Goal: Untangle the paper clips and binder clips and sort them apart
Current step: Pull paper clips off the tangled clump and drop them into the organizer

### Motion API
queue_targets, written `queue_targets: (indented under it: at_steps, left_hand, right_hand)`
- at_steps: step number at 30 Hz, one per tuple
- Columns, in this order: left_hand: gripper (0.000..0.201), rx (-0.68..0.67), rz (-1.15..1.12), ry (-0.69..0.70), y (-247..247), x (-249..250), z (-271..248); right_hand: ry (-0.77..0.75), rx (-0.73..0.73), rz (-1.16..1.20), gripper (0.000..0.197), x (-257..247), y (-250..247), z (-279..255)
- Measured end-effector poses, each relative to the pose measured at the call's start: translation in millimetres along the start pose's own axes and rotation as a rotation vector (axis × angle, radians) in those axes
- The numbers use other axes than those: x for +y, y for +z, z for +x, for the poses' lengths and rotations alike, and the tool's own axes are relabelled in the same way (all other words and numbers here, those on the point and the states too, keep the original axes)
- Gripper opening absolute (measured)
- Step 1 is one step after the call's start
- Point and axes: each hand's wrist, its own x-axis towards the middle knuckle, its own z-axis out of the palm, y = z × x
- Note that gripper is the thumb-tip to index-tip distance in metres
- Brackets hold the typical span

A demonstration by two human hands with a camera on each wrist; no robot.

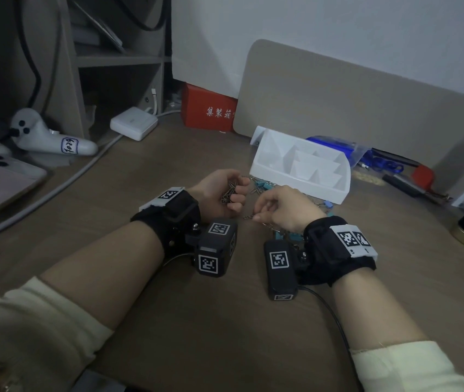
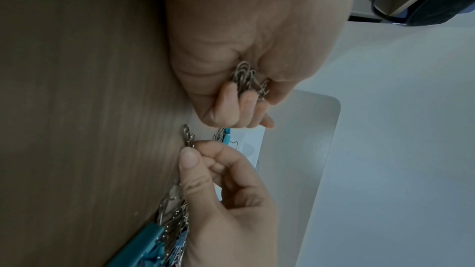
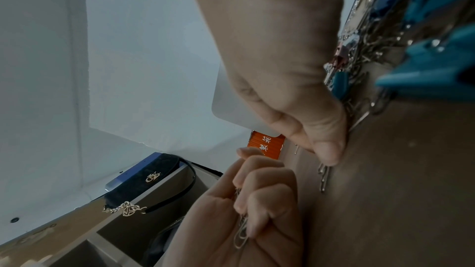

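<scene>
Both cream sleeves (image 1: 41, 329) fill the near edge, forearms reaching over the brown desk (image 1: 145, 176). Left to right: the left hand (image 1: 219, 193) curls its fingers around a bunch of paper clips (image 2: 246, 78); the right hand (image 1: 284, 207) pinches a clip chain (image 1: 249, 217) between thumb and forefinger. Beneath it lies the tangle with teal binder clips (image 3: 432, 76), apparently touching the white tray (image 1: 335, 193) behind.
</scene>
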Motion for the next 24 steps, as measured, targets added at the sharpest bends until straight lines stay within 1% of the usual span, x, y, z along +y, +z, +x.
queue_targets:
  at_steps: [8, 12, 18, 20, 24]
  left_hand:
    - [0.036, -0.001, 0.000, -0.009, -1.0, -0.1, 1.8]
    - [0.038, -0.018, 0.011, -0.007, -2.3, -0.5, 2.4]
    - [0.037, -0.021, 0.023, -0.003, -1.8, -0.8, 3.1]
    - [0.038, -0.018, 0.029, 0.000, -1.9, -1.2, 3.2]
    - [0.038, -0.014, 0.032, -0.005, -1.2, -1.5, 3.5]
  right_hand:
    - [0.028, 0.000, -0.139, 0.021, -0.9, -0.3, 1.7]
    - [0.030, -0.032, -0.176, 0.020, -2.3, -0.1, 1.6]
    - [-0.004, -0.032, -0.281, 0.020, -5.7, -1.2, -1.2]
    - [0.005, 0.031, -0.287, 0.016, -6.6, -1.0, -2.1]
    - [0.000, 0.380, -0.213, 0.009, -9.2, -4.3, -0.6]
